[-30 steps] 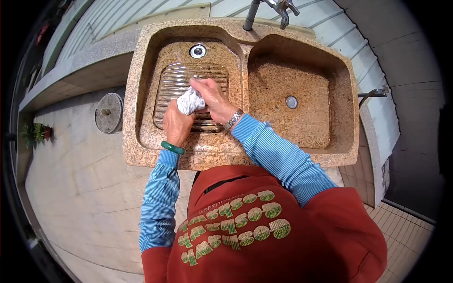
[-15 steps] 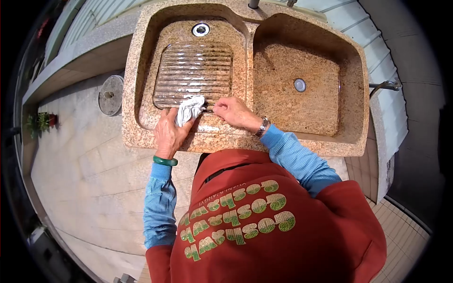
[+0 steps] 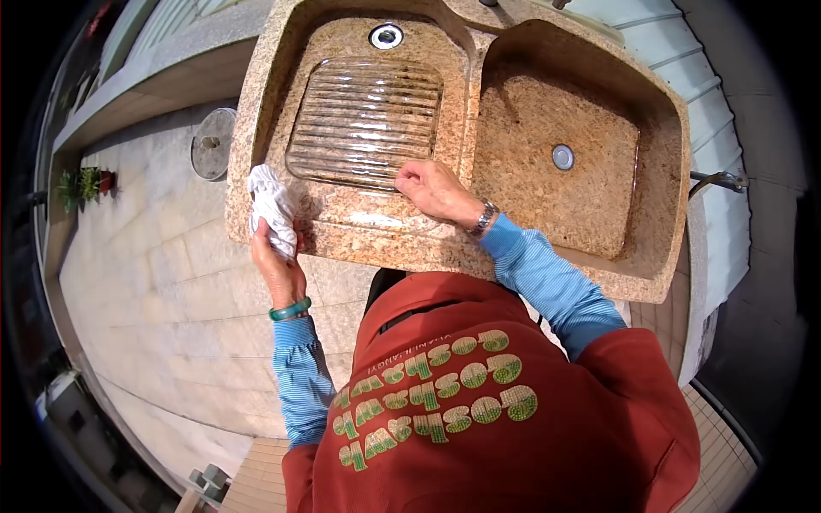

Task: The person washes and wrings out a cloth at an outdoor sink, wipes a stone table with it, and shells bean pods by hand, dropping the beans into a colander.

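My left hand (image 3: 278, 256), with a green bangle at the wrist, holds a bunched white cloth (image 3: 272, 205) at the front left corner of the stone sink (image 3: 368, 244). The cloth hangs partly over the rim. My right hand (image 3: 432, 190), wearing a metal watch, is over the front end of the wet ribbed washboard (image 3: 368, 120) in the left basin. Its fingers are curled together; whatever they may hold is too small to make out.
The right basin (image 3: 547, 171) has a round drain, and another drain (image 3: 386, 36) lies behind the washboard. A tap (image 3: 723, 180) stands at the right. Round lid (image 3: 212, 144) and potted plant (image 3: 90, 182) are at the left.
My left hand has carried the cloth from the washboard to the left front corner, parting from my right hand. My right hand has moved to the washboard's front edge. The view has shifted.
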`<state>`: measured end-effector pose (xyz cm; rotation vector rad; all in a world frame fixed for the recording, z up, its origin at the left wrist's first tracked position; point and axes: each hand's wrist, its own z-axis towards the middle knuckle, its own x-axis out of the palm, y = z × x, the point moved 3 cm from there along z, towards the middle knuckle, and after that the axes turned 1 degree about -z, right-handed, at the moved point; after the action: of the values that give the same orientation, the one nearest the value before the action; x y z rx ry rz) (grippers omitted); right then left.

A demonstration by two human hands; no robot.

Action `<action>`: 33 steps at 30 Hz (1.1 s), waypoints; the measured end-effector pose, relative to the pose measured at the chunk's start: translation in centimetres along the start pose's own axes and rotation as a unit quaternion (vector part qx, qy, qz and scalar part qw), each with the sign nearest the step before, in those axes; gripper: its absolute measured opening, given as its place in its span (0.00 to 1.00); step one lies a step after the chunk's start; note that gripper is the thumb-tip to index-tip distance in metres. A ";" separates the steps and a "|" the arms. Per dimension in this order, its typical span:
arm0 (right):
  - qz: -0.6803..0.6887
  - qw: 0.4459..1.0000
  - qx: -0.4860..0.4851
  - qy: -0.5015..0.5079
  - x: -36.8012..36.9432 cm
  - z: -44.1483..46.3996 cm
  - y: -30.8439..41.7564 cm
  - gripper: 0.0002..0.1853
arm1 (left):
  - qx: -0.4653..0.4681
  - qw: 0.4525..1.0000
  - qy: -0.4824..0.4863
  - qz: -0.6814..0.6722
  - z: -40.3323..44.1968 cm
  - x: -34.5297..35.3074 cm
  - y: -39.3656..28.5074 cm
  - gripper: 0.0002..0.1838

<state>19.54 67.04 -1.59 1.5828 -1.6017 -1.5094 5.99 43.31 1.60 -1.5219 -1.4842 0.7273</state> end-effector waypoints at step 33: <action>0.207 0.912 -0.026 0.354 35.7 2.0 23.8 0.20 | 0.294 0.937 -0.168 0.080 -2.5 -28.1 -8.4 0.07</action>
<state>-1.49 30.23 5.15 1.4035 -1.3259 -0.6341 0.83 14.64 5.59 -1.0921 -1.2203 1.4411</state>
